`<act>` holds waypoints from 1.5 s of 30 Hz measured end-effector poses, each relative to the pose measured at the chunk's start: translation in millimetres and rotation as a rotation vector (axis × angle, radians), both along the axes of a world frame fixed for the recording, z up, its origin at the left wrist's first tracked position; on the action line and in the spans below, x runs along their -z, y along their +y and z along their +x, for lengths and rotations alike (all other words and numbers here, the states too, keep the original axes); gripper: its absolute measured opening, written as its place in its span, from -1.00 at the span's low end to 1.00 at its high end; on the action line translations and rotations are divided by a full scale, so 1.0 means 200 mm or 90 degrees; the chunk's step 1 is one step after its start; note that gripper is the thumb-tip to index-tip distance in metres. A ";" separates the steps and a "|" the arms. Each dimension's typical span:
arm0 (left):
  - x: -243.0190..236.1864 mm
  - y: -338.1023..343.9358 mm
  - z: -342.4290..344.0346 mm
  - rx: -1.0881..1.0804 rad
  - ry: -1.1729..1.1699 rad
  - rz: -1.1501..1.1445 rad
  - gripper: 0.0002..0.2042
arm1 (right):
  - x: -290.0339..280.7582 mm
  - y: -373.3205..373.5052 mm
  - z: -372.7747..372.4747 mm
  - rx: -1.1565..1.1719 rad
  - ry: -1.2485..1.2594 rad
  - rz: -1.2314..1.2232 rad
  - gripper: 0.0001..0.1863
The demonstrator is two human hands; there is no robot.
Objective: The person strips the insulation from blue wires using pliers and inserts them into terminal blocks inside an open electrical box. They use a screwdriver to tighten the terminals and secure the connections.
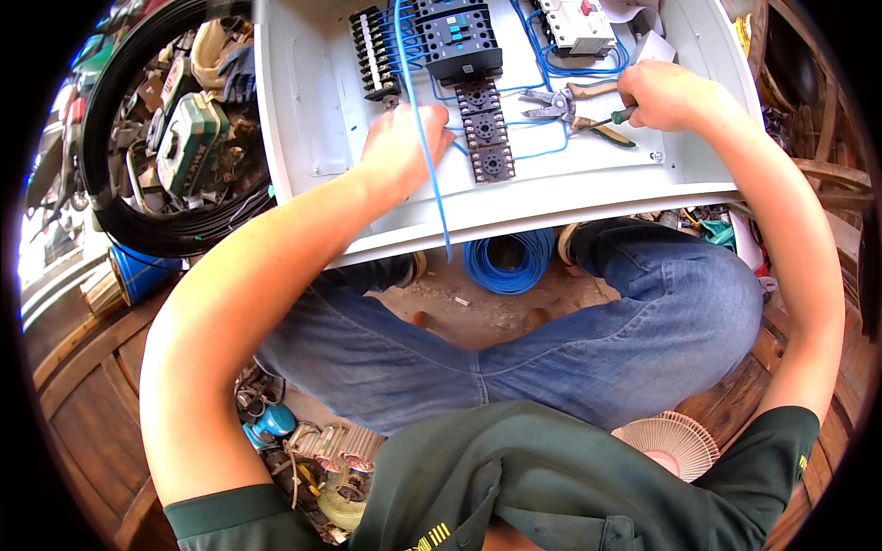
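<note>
Left hand (401,147) lies inside the white electrical enclosure (312,119), fingers curled together and pinching the blue wire (424,138) next to the column of black relay sockets (485,133); from the hand the wire rises toward the black contactor (459,41) and hangs down past the enclosure's front edge. Right hand (666,95) is at the enclosure's right side, fist closed round a green-handled screwdriver (614,118), tip aimed left toward the sockets. Wire looks thin, light and springy, likely to bend easily but kink if forced; best pinched close to the end, as here, for control. Screwdriver is stiff, handle grip is the place to hold. Pliers (560,103) lie loose on the panel between the hands. Black terminal strip (375,55) sits upper left, blue wire coil (508,260) on the floor under the enclosure, between the knees. Both forearms reach forward and inward, elbows wide, left wrist bent down, right wrist level.
</note>
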State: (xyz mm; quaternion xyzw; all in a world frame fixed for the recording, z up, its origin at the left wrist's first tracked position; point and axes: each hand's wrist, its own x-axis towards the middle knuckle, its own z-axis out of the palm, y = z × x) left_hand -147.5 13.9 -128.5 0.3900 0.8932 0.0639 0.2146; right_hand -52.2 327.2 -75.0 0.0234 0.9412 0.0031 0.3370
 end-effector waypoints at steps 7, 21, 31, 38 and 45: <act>0.01 0.02 0.01 0.064 0.031 0.015 -0.80 | 0.01 -0.01 0.00 0.010 0.008 -0.004 -0.83; 0.05 0.04 0.03 -0.009 0.007 0.038 -0.81 | 0.01 -0.06 -0.02 -0.004 -0.013 -0.006 -0.79; 0.05 0.01 0.03 -0.093 -0.083 0.100 -0.79 | 0.03 -0.04 -0.03 0.022 -0.008 -0.039 -0.77; 0.06 0.02 -0.01 0.045 -0.021 0.086 -0.83 | 0.04 -0.02 -0.02 0.020 0.006 -0.064 -0.76; 0.08 0.03 -0.02 0.067 0.004 0.067 -0.84 | 0.05 -0.04 -0.03 0.020 0.010 -0.059 -0.78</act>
